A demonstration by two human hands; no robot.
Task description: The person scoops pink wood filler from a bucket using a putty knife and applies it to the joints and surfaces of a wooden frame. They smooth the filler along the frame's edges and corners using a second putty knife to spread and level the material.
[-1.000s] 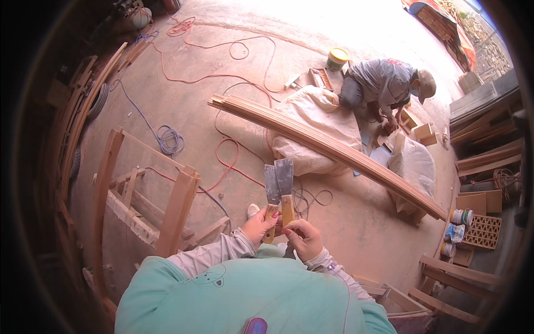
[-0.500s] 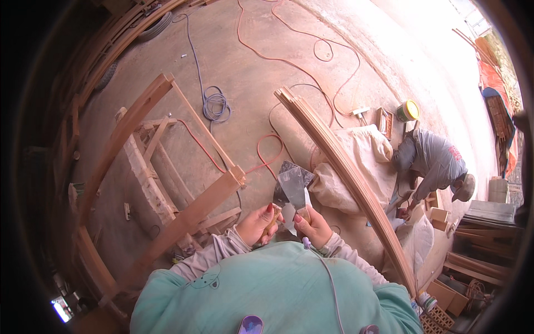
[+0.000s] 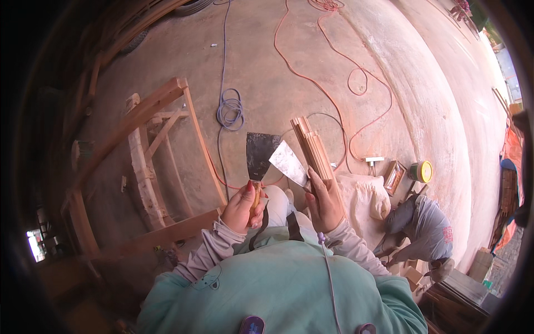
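Left hand grips dark scraper, long axis pointing away; right hand, apart, grips pale scraper, slanting leftward toward it

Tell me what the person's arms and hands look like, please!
The left hand and right hand wear no gloves. A thumbnail on the left is red, like nail polish. Pale pinkish-grey sleeves cover both forearms down to the wrists, looking wrinkly. Higher up, they meet a blue-green top.
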